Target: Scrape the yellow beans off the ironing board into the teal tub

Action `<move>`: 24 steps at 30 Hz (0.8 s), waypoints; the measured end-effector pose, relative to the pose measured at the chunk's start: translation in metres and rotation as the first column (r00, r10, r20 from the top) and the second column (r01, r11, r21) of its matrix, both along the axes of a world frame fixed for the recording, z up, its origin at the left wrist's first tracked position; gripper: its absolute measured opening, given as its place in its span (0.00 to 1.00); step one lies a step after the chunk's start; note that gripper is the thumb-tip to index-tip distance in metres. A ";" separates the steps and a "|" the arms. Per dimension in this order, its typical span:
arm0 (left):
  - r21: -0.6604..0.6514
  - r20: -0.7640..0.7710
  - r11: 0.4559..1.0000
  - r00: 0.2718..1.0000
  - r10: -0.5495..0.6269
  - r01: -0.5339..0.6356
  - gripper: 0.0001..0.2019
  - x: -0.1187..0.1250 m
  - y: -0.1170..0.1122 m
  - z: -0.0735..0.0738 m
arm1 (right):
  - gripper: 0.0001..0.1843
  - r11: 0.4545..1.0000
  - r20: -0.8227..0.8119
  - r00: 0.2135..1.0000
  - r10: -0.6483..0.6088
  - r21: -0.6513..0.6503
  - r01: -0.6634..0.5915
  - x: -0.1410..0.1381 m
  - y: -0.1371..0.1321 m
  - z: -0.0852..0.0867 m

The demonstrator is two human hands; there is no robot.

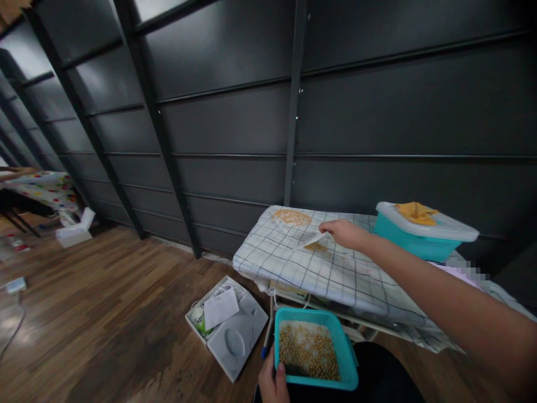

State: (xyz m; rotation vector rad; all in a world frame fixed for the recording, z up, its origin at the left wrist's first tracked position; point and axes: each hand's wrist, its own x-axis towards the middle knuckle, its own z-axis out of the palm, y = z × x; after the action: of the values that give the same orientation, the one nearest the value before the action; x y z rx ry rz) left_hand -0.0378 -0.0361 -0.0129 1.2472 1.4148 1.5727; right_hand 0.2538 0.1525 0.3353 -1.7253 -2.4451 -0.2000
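Note:
My left hand [273,379] grips the near left rim of a teal plastic box [350,358], thumb over the edge. Inside it lie yellow beans, perhaps soybeans [310,350], mixed with pale grains [304,329]. Out over the padded table, my right hand [339,231] is closed on one end of a thin, flat white piece [309,241], whose exact kind I cannot make out. Its far end slants down to the cloth, beside a small yellowish pile of grains [316,247]. Farther back on the cloth is a wider spread of orange-tan grains [292,216].
A checked white cloth [268,254] covers the table. A teal lidded box [413,238] stands at its right, with an orange cloth [417,213] on the lid. An open white carton [235,336] lies on the wooden floor. Behind runs a dark panelled wall [226,112]. Another person's arm [17,172] shows far left.

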 end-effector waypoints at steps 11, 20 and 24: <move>0.024 -0.016 0.999 0.999 0.031 -0.030 0.32 -0.004 0.007 -0.010 | 0.24 0.998 -0.005 1.000 0.019 -0.064 -0.020 0.010 -0.044 0.009; -0.075 -0.029 0.993 0.995 -0.092 0.090 0.31 -0.020 0.016 -0.023 | 0.21 0.994 0.008 1.000 0.006 -0.105 -0.005 0.014 -0.074 0.023; -0.113 0.027 0.987 0.993 -0.111 0.114 0.29 -0.021 0.015 -0.019 | 0.20 0.993 0.050 0.998 -0.036 -0.112 0.041 0.011 -0.091 0.031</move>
State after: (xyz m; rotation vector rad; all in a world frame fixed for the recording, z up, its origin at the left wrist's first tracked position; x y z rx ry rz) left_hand -0.0587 -0.0211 -0.0320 1.2171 1.3772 1.4050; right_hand 0.2647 0.0619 0.3662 -1.8351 -2.5030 -0.1104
